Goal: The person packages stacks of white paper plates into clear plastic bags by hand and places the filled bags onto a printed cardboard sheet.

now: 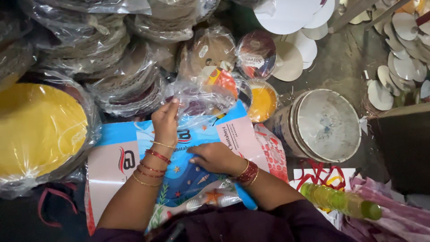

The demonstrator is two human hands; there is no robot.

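Both hands (188, 143) press blue sheet (188, 175), lengthwise left-right.

Head camera looks steeply down (close in) at the lap.

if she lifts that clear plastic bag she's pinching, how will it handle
The clear plastic bag looks thin and crinkled where the left hand pinches it, so it will probably flop and sag. It seems glossy, so likely slippery between the fingers. It appears to hold little, so probably light, while the right hand rests on the printed sheet.
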